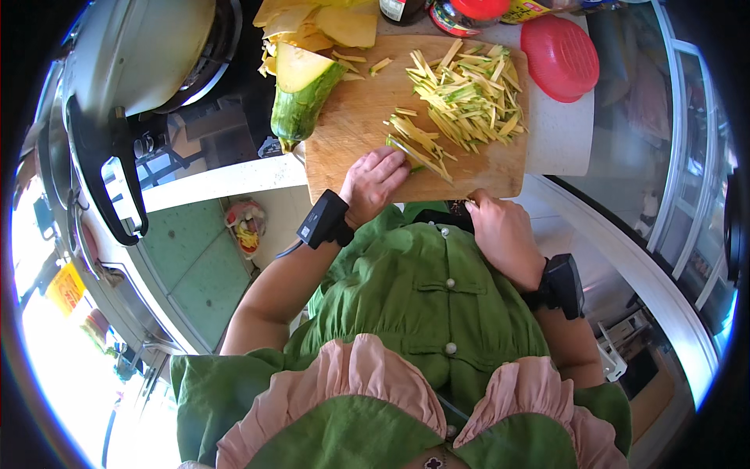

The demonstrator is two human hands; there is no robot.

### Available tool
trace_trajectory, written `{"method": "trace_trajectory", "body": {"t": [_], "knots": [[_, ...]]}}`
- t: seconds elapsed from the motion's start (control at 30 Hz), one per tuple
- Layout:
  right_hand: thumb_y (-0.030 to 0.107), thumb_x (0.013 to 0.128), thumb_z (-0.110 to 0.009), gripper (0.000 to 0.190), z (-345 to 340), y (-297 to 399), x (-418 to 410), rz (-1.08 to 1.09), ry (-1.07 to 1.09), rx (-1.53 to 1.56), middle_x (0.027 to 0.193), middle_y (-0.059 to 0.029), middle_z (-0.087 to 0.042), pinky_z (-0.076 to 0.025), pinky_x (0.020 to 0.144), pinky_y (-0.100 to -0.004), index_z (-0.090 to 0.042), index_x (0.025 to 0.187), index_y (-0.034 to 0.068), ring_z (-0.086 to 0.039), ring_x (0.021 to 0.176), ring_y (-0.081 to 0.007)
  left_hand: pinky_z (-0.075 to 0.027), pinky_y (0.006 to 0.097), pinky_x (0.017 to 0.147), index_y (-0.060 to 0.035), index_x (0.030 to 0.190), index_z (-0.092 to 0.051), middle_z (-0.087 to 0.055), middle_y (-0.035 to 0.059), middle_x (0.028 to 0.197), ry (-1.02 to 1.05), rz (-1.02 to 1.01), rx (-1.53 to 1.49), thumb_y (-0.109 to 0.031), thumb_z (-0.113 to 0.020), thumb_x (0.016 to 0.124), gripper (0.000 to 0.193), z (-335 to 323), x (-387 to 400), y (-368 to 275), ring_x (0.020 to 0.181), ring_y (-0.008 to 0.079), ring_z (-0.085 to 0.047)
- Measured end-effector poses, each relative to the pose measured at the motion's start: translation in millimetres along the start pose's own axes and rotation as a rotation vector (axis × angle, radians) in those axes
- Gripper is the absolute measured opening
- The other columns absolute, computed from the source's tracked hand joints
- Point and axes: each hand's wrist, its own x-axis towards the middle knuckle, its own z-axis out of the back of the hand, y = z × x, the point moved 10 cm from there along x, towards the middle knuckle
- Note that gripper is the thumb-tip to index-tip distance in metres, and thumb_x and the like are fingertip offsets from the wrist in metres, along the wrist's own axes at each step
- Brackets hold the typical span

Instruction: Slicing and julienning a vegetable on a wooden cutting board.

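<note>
My left hand [378, 179] rests with bent fingers near the front left of the wooden cutting board [351, 126], against green-edged squash pieces at the knife's tip. My right hand [501, 225] is closed at the board's front edge around what looks like the handle of a kitchen knife; the handle is mostly hidden. The knife's blade [423, 160] appears nearly edge-on, slanting across the board beside my left fingertips. Freshly cut squash strips [413, 132] lie just beyond the blade. A larger heap of squash strips [469, 97] covers the board's right side.
A cut green squash [302, 97] lies at the board's left edge, below yellow squash slices [345, 26]. A red plastic basket [559, 58] and a red-lidded jar [469, 14] stand behind and right. At left, a pressure cooker [140, 53] sits on the stove, its black handle [88, 158] projecting forward.
</note>
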Motion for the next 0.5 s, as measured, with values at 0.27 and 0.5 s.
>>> {"method": "trace_trajectory", "body": {"t": [0.27,0.5], "knots": [[0.015,0.086,-0.054,0.014,-32,-6,12,-0.016,-0.032,0.028,0.062,-0.0204,-0.059,-0.046,0.055,-0.0481,-0.054,0.081,0.002,-0.059,0.060,-0.0394,-0.049,0.0356,0.083,-0.0040,0.098,-0.060,-0.054,0.0090,0.109,0.002,-0.003,0.006,-0.010,-0.058,0.067,0.031,2,2,-2,0.105,0.0253,-0.052],[0.017,0.087,-0.054,0.017,-3,1,1,0.010,0.005,0.059,0.061,-0.0202,-0.058,-0.046,0.057,-0.0461,-0.054,0.078,0.003,-0.060,0.061,-0.0380,-0.049,0.0356,0.082,-0.0035,0.101,-0.060,-0.053,0.0093,0.108,-0.004,0.002,-0.011,-0.010,-0.058,0.068,0.034,-2,-3,2,0.105,0.0255,-0.052]]}}
